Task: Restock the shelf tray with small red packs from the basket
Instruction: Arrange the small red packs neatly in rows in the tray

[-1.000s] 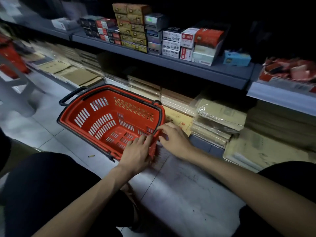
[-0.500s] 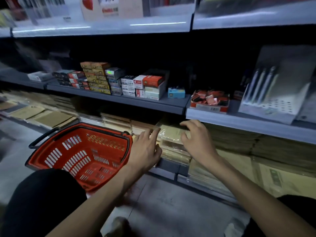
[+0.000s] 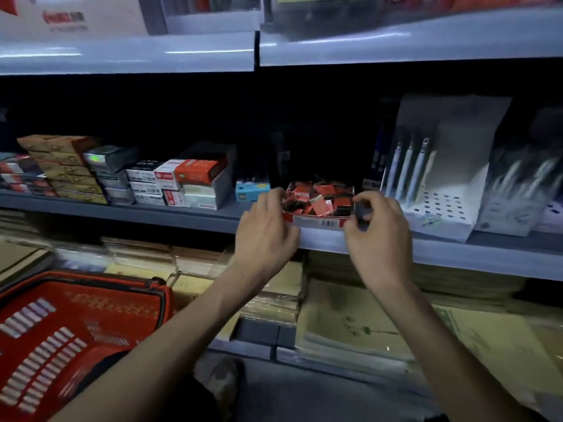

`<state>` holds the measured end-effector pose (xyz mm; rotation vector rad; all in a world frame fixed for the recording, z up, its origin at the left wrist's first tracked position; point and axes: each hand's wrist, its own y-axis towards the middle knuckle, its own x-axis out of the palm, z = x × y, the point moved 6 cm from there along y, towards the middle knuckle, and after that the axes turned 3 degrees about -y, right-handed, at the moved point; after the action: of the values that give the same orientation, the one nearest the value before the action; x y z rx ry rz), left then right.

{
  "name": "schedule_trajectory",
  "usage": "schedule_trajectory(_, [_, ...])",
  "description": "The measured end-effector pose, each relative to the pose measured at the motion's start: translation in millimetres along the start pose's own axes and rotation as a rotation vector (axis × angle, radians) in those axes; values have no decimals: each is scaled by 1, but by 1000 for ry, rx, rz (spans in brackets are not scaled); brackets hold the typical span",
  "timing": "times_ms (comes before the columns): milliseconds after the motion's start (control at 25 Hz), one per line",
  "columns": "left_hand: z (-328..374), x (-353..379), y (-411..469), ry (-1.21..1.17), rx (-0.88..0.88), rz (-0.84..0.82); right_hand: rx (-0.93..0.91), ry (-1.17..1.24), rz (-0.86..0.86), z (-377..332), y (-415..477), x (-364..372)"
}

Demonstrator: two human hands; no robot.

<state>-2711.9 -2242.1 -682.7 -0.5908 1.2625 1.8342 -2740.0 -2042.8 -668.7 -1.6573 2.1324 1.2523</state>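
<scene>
Counting from the left: one red basket (image 3: 76,330) low at the left, its slotted wall facing the camera, set against the bottom shelf of flat brown envelopes (image 3: 350,315). Above it, on the middle shelf (image 3: 182,213), stood several stacks of small boxes (image 3: 70,172), too crowded to count exactly, then one light-blue box (image 3: 252,190) on its own. Just right of that sat one tray (image 3: 316,222), at the shelf's front edge, with a barcode label on its front wall. The small red packs (image 3: 316,197) lay jumbled inside the tray, a dozen or more; an exact count was not possible. Two hands were at the tray. The left hand (image 3: 265,236) gripped the tray's left end, fingers curled over the side wall and the thumb low at the front corner. The right hand (image 3: 377,236) was at the tray's right front corner, fingers bent in tight, pinching a small dark item (image 3: 362,212) between thumb and fingertips; what the item was could not be told. Just right of the hands stood one grey display stand (image 3: 441,208) with three pens upright in it.
</scene>
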Motion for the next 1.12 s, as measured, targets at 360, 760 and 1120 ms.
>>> schedule_trajectory(360, [-25,13,15,-296,-55,-36,-83,-116,-86,21,4,13])
schedule_trajectory(760, [-38,2,12,-158,175,-44,-134,9,-203,21,22,10])
schedule_trajectory(1120, [-39,-2,23,-496,136,-149,-175,-41,-180,8,21,-4])
